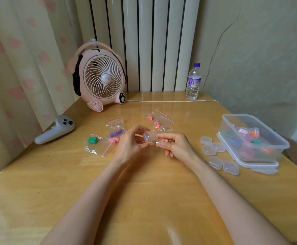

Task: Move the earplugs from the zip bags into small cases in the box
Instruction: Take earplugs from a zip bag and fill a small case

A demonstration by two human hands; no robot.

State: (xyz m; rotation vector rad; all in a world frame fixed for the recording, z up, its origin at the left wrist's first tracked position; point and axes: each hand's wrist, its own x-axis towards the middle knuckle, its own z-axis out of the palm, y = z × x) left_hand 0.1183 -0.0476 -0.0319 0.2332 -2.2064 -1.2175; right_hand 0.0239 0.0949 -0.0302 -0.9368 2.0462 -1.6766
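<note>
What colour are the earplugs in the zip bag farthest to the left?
The earplugs are green, clearest in the head view.

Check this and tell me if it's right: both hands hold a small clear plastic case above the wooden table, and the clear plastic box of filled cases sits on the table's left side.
Wrong side: the head view shows the clear plastic box on the right side of the wooden table. Otherwise right: left hand and right hand hold the small clear plastic case above it.
</note>
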